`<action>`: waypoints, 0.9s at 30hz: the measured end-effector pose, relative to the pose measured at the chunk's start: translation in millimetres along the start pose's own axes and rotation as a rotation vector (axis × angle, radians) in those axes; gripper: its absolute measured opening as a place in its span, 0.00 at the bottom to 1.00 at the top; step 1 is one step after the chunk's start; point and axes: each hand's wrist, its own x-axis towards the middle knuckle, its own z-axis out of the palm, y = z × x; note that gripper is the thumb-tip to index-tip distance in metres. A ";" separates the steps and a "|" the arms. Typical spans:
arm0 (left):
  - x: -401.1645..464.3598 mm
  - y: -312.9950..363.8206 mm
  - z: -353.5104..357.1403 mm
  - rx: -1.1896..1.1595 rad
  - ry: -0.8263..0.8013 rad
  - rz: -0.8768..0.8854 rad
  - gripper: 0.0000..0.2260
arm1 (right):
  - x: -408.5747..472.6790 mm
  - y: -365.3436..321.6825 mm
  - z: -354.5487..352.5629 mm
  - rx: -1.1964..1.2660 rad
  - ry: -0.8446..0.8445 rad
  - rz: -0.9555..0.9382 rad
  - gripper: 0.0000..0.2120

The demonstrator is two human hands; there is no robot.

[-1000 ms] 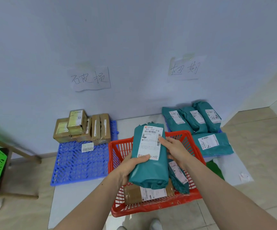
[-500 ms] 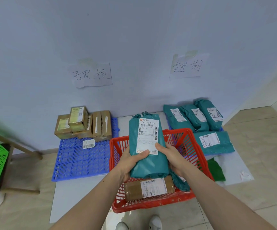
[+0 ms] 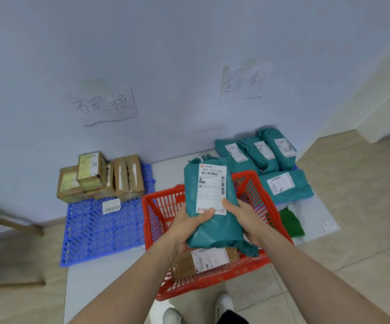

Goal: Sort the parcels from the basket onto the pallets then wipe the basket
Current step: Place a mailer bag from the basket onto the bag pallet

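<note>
Teal parcel [image 3: 212, 206] perhaps slightly lower, both hands' grip unchanged

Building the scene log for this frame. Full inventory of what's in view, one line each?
held parcel: 1, teal bag with white label, in both hands above the basket
basket: 1, red plastic, on the floor mat, centre
brown parcel: 1, brown with white label, lying in the basket
teal parcel end: 1, teal, in the basket under the held one
left pallet: 1, blue grid, left of the basket
cardboard boxes: about 5, brown, stacked at the left pallet's back
loose label: 1, white, on the left pallet
teal parcels: 4, right pallet, by the wall
paper signs: 2, white, handwritten, on the wall
green cloth: 1, right of the basket
shoes: 2, white, bottom edge
left hand: gripping the parcel
right hand: gripping the parcel
</note>
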 end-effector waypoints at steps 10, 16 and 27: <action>36.9 -5.7 94.6 -0.020 -0.012 0.006 0.23 | -2.9 -26.7 -96.3 -0.053 0.064 -0.053 0.13; 79.6 -22.7 185.6 -0.065 0.011 0.018 0.25 | 7.0 -53.8 -195.6 -0.111 0.048 -0.055 0.15; 160.3 -12.4 255.2 -0.126 0.061 -0.022 0.25 | 65.6 -90.4 -276.1 -0.099 0.068 -0.036 0.12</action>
